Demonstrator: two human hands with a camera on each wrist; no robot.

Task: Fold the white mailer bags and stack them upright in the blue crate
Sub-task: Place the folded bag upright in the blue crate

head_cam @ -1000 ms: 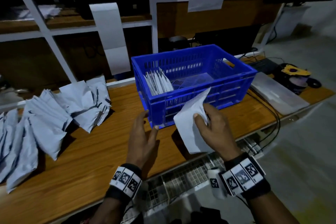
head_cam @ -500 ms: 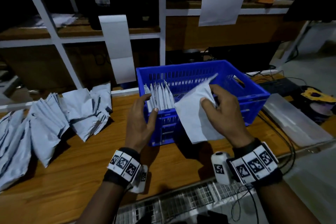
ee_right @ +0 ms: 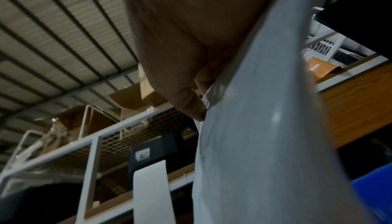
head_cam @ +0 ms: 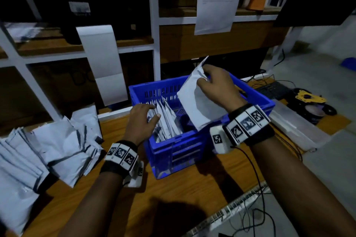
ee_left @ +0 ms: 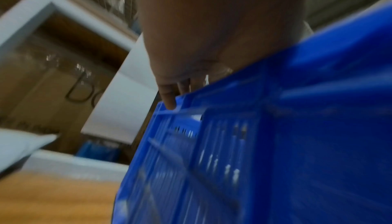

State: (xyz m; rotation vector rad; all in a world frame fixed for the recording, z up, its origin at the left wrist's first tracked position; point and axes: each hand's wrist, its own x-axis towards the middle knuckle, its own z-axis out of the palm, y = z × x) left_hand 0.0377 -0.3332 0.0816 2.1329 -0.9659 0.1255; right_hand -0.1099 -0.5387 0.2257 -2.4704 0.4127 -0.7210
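The blue crate [head_cam: 173, 141] stands on the wooden table, with a row of folded white bags [head_cam: 167, 121] upright at its left end. My left hand [head_cam: 152, 111] rests on the tops of those bags by the crate's left wall, fingers loosely bent. The left wrist view shows its fingertips [ee_left: 169, 100] hanging over the crate's rim [ee_left: 297, 127]. My right hand [head_cam: 202, 77] pinches the top of a folded white mailer bag [head_cam: 194, 102] and holds it tilted above the crate's middle. That bag [ee_right: 254, 127] fills the right wrist view, under the fingers [ee_right: 191, 108].
A spread pile of flat white bags [head_cam: 57, 140] lies on the table [head_cam: 173, 198] to the left. Right of the crate are a clear plastic box [head_cam: 294, 129], a keyboard [head_cam: 273, 88], a yellow tape dispenser [head_cam: 308, 98] and cables. White shelving with a hanging paper [head_cam: 102, 63] stands behind.
My right hand has lifted the folded bag from the crate's front up over its inside. My left hand has moved from the crate's front corner onto the standing bags.
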